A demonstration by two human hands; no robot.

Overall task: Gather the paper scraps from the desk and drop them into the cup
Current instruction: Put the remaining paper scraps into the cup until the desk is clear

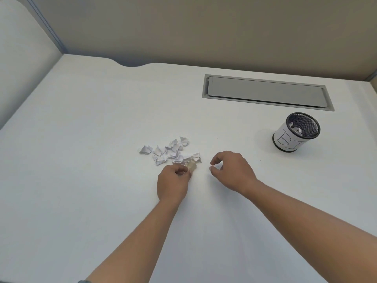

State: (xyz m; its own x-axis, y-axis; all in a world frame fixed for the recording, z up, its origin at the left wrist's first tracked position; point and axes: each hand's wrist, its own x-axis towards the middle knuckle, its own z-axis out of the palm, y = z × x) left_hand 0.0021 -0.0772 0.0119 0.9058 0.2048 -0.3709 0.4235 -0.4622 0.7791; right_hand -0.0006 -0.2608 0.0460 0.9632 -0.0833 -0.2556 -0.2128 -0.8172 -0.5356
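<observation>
Most paper scraps (171,151) are still left mid-surface (91,123); a few are already seen in the cup (295,132) toward the right edge. One is pinched by the left hand (172,181), fingers (181,170) curled; the right hand (231,170) is loosely curled, empty.

My left hand (173,180) blurs at the fingertips, so I can't tell its grip; the mesh cup (285,140) wall hides most paper scraps (298,130) inside.
</observation>
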